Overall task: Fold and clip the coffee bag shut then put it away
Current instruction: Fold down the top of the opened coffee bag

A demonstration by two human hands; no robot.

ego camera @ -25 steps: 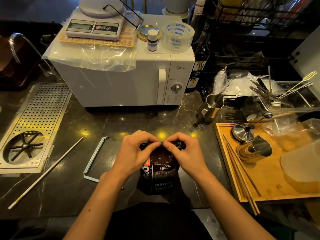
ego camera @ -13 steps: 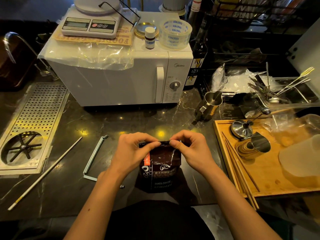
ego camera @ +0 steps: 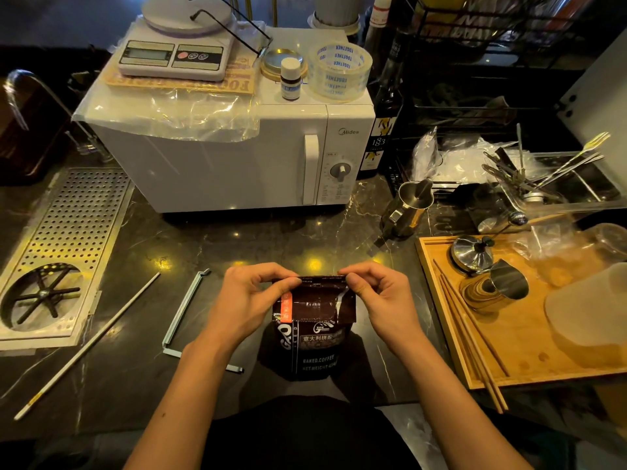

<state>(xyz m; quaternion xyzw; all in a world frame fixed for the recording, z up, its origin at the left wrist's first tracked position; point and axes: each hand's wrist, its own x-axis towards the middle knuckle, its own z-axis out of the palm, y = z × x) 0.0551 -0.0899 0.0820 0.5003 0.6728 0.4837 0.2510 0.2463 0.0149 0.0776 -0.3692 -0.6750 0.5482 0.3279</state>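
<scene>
Two bare hands pinch the top edge of a dark coffee bag [ego camera: 310, 330] standing upright on the black marble counter [ego camera: 237, 239], directly in front of the white microwave [ego camera: 237, 157]. Left hand [ego camera: 247, 300] grips the left corner between thumb and fingers; right hand [ego camera: 380, 296] grips the right corner likewise. A pale blue sealing clip [ego camera: 185, 313], opened, lies on the counter just left of the left hand, nearer than the microwave. A wooden tray [ego camera: 529, 371] sits right of the bag. A kitchen scale [ego camera: 176, 56] rests atop the microwave.
</scene>
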